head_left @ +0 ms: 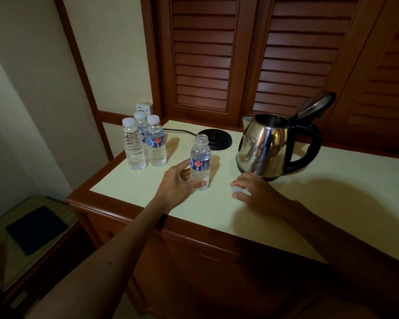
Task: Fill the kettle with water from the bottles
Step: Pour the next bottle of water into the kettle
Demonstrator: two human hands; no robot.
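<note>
An uncapped water bottle (200,158) with a blue label stands upright on the cream counter top (332,187). My left hand (179,180) wraps around its lower part. My right hand (255,192) rests on the counter just in front of the kettle, fingers closed on a white bottle cap (238,189). The steel kettle (266,147) stands off its base with its lid (316,104) flipped open and its black handle to the right. Three capped bottles (145,143) stand grouped at the counter's far left corner.
The black kettle base (217,139) sits behind the open bottle, its cord running left toward a white wall socket (144,108). Louvred wooden doors stand behind the counter. A lower side table (36,229) with a dark pad lies to the left.
</note>
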